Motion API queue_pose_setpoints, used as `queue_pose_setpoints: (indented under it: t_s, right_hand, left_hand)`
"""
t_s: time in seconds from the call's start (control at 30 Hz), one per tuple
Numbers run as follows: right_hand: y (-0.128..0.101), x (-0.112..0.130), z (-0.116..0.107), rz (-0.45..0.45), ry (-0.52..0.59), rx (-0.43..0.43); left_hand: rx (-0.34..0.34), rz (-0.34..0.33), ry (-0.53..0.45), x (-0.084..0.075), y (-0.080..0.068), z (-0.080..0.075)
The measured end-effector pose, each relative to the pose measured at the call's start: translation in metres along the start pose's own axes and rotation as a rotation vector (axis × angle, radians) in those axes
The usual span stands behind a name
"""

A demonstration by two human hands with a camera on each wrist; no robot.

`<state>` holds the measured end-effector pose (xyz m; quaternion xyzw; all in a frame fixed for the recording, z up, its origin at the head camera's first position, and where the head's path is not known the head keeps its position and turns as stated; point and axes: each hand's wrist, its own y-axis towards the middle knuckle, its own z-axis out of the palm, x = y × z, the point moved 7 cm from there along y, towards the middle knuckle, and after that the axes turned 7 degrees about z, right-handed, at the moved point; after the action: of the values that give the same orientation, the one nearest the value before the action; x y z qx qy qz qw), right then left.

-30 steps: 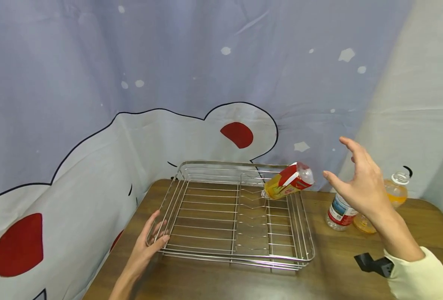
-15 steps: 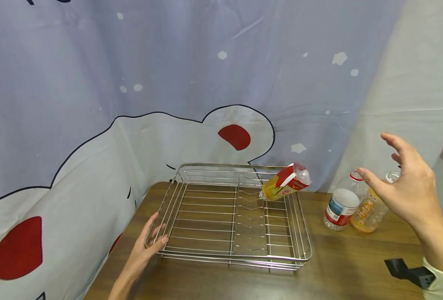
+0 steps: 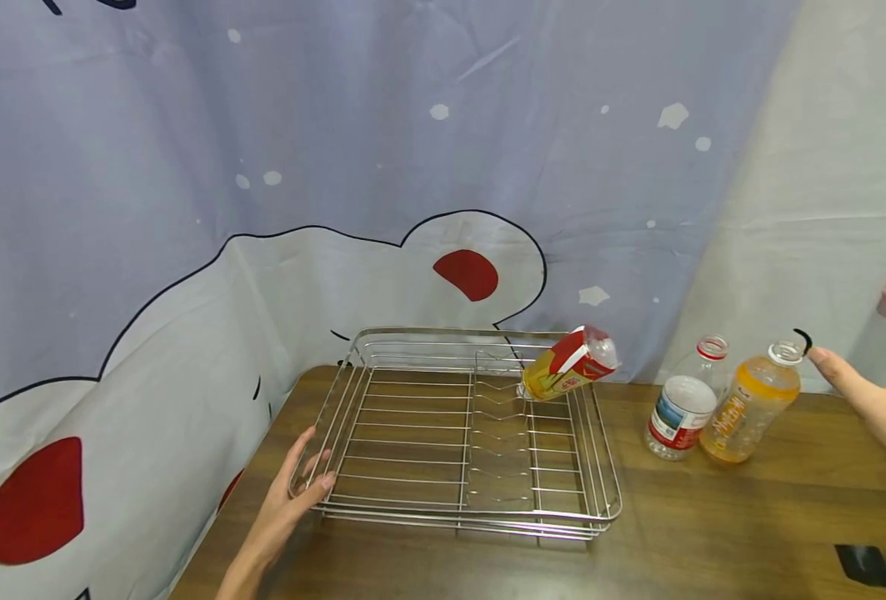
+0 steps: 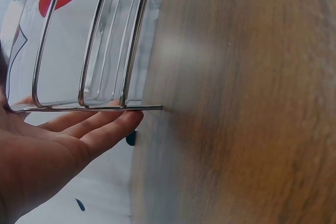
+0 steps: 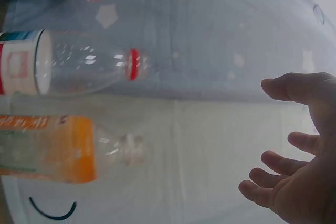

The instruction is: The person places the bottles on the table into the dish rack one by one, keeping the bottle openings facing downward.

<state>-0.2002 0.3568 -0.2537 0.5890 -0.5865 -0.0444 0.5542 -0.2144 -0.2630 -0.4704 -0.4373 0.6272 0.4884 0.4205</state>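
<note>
Orange drink bottle [image 3: 748, 412]: upright on the wooden table [image 3: 713, 533], rt of centre, no cap visible, orange label, touching or just beside the next item.
Water bottle [image 3: 681, 411]: clear, red neck ring, red/white/blue label, stands just left of the orange one.
Your right hand [image 3: 881, 387]: in the air near the orange bottle's neck, to its rt, fingers spread wide, holds nothing, touches nothing.
Wire dish rack [image 3: 382, 500]: stainless, sits on table's left half, well apart from the 2 upright bottles.
Yellow-and-red bottle [image 3: 568, 363]: tilted, mouth end down in the rack's far-rt corner, base leaning on the rim.
Your left hand [image 3: 302, 483]: flat against the rack's near-left corner, fingers straight, thumb on the rim wire; pressing, not gripping.
Backdrop: cartoon-print cloth [image 3: 262, 208] behind the table.
</note>
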Motion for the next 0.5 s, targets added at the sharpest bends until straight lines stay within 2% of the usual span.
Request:
queue_pose_setpoints:
  t_s: [0.13,0.27,0.37,0.5]
  right_hand:
    - [-0.006,-0.038,-0.002,0.085,0.017,-0.033]
    - [-0.013,-0.071,0.002,0.208,0.027,-0.01]
    - [-0.021,-0.086,0.007,0.317,0.056,0.032]
    - [-0.03,-0.103,0.015,0.354,0.11,0.147]
  left_hand:
    - [-0.002,-0.003,0.002,-0.001,0.0,0.0]
    - [-0.007,-0.01,0.007,0.0,-0.001,-0.001]
    - [-0.011,-0.017,0.006,0.0,-0.001,-0.001]
    - [-0.012,-0.02,-0.002,0.0,-0.001,-0.001]
